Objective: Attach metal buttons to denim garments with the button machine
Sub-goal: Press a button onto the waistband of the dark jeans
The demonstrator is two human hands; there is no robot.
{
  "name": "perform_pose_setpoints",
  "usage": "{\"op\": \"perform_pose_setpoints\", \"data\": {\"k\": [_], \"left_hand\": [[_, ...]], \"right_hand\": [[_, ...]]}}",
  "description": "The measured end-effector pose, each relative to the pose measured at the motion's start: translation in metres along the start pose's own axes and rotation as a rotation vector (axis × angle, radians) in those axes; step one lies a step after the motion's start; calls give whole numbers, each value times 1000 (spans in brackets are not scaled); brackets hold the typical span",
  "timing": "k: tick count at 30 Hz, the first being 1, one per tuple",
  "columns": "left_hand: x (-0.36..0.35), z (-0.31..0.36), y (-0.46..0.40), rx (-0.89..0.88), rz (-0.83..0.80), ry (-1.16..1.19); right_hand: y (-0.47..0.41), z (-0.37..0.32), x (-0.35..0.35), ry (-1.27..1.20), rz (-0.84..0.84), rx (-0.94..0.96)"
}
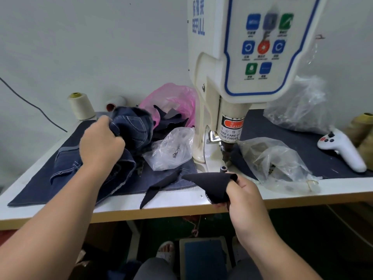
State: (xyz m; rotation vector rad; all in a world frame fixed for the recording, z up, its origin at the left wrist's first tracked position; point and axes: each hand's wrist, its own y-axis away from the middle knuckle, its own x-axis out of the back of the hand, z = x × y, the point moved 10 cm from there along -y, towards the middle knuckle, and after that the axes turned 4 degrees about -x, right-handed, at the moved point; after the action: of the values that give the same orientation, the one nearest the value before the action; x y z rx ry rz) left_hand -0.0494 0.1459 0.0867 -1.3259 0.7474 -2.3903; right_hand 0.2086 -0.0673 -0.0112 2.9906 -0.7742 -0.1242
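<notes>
While the left hand (101, 142) grips a bunched-up denim garment (129, 130) on the far left part of the table (177, 207), the right hand (245, 196) pinches a small dark cloth piece (210, 185) near the front edge; its fingers curl round the cloth, and one fingertip is tucked under the cloth's far corner. More blue denim lies flat under the left arm; a thin dark strip of cloth (159, 186) lies on the table between the two hands. The button machine (242, 63) stands tall at the far middle, white with a blue-edged panel of coloured buttons; its dark pressing head (227, 152) points down, just beyond the cloth piece, and a small metal post (223, 169) sits on the base right under it, close to the cloth's far tip. A red and white warning label (231, 128) wraps the machine's neck. A clear plastic bag (171, 150) lies left of the machine, and another clear bag (282, 164) lies right of it; a pink bag (171, 100) with dark scraps sits farther back. Two cream thread cones (80, 106) stand at the far left; a white handheld controller (341, 150) rests at the far right on a dark mat. Below the table, a foot pedal (203, 257) lies on the floor, with a sandalled foot (165, 251) just left of it.
</notes>
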Motion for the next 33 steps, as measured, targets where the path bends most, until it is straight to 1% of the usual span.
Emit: {"op": "perform_pose_setpoints", "data": {"k": [4, 6, 8, 10, 13, 15, 18, 20, 22, 24, 26, 28, 29, 30, 31, 32, 33], "left_hand": [[59, 25, 24, -203, 227, 120], [85, 30, 37, -231, 285, 167], [104, 38, 51, -239, 289, 222], [116, 54, 68, -276, 277, 226], [127, 86, 103, -378, 300, 170], [129, 103, 130, -447, 306, 190], [126, 121, 171, -605, 291, 335], [119, 129, 188, -670, 249, 420], [108, 142, 197, -739, 155, 449], [92, 154, 201, -792, 34, 428], [75, 162, 201, -793, -112, 402], [60, 162, 196, -702, -312, 449], [51, 160, 197, -624, -452, 544], [41, 160, 202, -536, -647, 687], [34, 163, 210, -451, -832, 882], [34, 164, 213, -365, -927, 1057], [36, 161, 208, -298, -884, 1157]], "right_hand": [[0, 1, 3, -37, -24, 15], [1, 0, 1, -77, -44, 15], [6, -9, -6, -169, -89, 50], [13, -21, -16, -318, -181, 88], [25, -41, -33, -557, -356, 81], [30, -51, -39, -664, -423, 73], [32, -60, -36, -640, -422, 118], [34, -54, -37, -650, -445, 60], [37, -49, -40, -710, -476, -1], [38, -50, -42, -723, -479, 11], [35, -51, -35, -650, -406, 54], [29, -47, -21, -597, -284, 55], [28, -45, -14, -587, -241, 48], [27, -44, -9, -581, -218, 44], [29, -45, -4, -570, -204, 44], [31, -46, 0, -557, -199, 46], [33, -48, 2, -544, -206, 49]]}}
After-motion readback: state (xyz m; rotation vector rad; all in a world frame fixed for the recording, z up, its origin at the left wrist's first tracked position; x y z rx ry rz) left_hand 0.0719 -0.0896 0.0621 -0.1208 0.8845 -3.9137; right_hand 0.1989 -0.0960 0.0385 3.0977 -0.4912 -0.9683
